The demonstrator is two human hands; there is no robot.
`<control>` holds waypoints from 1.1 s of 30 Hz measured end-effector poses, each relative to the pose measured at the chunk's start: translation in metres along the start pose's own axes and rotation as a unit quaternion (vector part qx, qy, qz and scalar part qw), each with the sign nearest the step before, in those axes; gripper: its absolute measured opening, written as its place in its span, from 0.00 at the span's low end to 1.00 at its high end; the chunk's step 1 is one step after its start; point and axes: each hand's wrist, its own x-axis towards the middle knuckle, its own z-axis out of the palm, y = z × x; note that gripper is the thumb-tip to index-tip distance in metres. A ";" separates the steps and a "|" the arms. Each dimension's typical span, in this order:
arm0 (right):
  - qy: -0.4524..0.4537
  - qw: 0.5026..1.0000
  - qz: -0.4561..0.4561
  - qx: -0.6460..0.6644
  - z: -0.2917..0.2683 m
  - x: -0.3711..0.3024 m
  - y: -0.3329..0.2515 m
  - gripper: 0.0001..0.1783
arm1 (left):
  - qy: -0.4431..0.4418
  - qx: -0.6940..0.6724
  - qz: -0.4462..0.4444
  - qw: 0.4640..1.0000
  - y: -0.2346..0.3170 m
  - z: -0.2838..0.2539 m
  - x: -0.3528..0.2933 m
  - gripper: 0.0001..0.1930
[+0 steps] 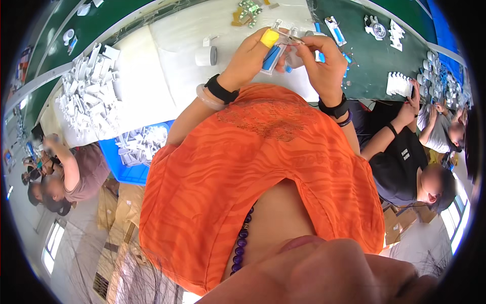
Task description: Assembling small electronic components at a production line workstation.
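My left hand [245, 60], with a yellow cover on one fingertip, grips a white plastic casing [278, 59] over the table. A blue battery-like cylinder [271, 58] lies in the casing. Close against it, the fingers of my right hand [326, 65] are pinched together at the casing's upper end, where thin wires and a small dark piece [294, 39] show. Whether that piece is part of the casing, I cannot tell. A translucent rounded part [294, 58] shows between my hands, partly hidden by my right fingers.
White plastic parts [91, 96] are heaped on the table at left, above a blue crate [132, 175] of similar pieces. A white cylindrical part [205, 56] stands nearer. Green circuit boards [249, 12] lie at the far edge. Co-workers sit on both sides.
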 end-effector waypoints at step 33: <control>0.005 0.993 -0.114 -0.039 0.010 -0.004 0.019 0.13 | 0.045 0.118 0.043 0.991 0.002 0.010 -0.003 0.17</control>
